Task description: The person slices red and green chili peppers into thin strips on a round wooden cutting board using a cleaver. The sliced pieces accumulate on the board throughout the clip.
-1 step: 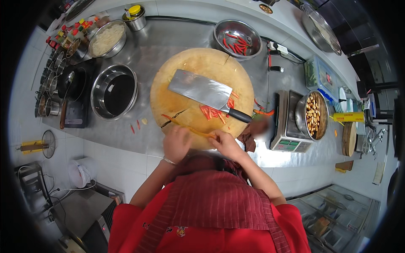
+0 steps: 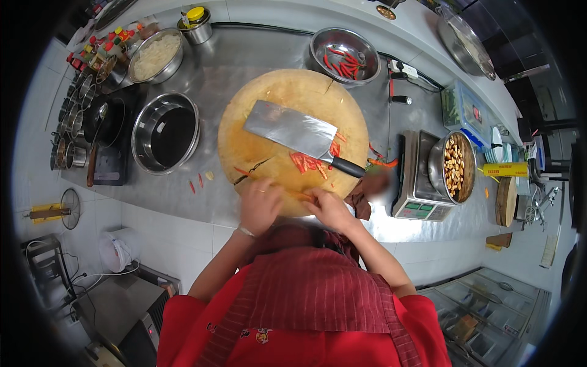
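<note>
At the near edge of the round wooden chopping board point(image 2: 244, 122), my hands meet over a long orange-red chili pepper point(image 2: 299, 195). The pinched fingers of my right hand point(image 2: 329, 207) grip its right end. My left hand point(image 2: 261, 205), slightly blurred, has its fingers curled over the pepper and covers much of it. A thin red piece pokes out beyond the left fingers. Across the board lies a cleaver point(image 2: 290, 129) with its black handle pointing right, and sliced red chili pieces point(image 2: 306, 164) sit beside the blade. A crack runs through the board near my left hand.
Behind the board stands a steel bowl of red chilies point(image 2: 344, 60). An empty-looking steel basin point(image 2: 165, 133) is on the left. To the right, a scale point(image 2: 422, 211) stands beside a bowl of browned pieces point(image 2: 454, 168). A brown cloth point(image 2: 361, 202) lies near my right hand.
My left hand has slid a little to the right along the chili pepper and covers more of it. My right hand stays nearly in place.
</note>
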Tool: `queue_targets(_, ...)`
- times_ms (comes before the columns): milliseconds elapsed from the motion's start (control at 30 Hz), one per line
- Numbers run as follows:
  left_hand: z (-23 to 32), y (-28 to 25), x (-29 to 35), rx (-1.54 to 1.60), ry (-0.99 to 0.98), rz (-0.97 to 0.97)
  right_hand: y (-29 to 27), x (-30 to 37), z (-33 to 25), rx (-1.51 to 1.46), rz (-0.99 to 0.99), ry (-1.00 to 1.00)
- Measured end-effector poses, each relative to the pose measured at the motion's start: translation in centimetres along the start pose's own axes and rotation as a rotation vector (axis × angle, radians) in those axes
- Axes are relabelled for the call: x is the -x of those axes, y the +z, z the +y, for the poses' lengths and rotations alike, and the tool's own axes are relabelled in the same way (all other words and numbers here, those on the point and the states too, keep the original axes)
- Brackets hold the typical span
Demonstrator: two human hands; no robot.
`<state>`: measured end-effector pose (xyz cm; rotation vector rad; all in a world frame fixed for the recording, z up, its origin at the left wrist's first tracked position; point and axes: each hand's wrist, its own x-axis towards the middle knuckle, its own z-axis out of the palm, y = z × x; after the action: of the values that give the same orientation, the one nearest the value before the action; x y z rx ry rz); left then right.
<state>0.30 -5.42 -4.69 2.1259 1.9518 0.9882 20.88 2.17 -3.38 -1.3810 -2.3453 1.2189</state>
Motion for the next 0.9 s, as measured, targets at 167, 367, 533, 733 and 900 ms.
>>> queue_targets(167, -1.6, 3.2, 1.6, 0.077, 0.023, -0.034, -3.6, -2.9, 1.7, 0.642, 0.498, -0.270)
queue_targets(367, -1.2, 3.8, 2.2, 0.010, 0.008, 0.083, -5.0, -5.2, 2.9, 0.687, 0.211, -0.262)
queue_targets(533, -1.5, 3.3, 3.2, -0.016, 0.075, 0.105, -6.0, -2.3, -1.0, 0.358, 0.216, -0.182)
queue_targets(733, -1.7, 4.3, 3.5, 0.015, 0.173, 0.112, -5.0, 5.8, -2.7, 0.196, 0.023, -0.025)
queue_targets(900, -2.2, 4.9, 2.7, 0.042, 0.166, 0.031, -4.6, 8.9, -3.5, 0.338, -0.077, 0.034)
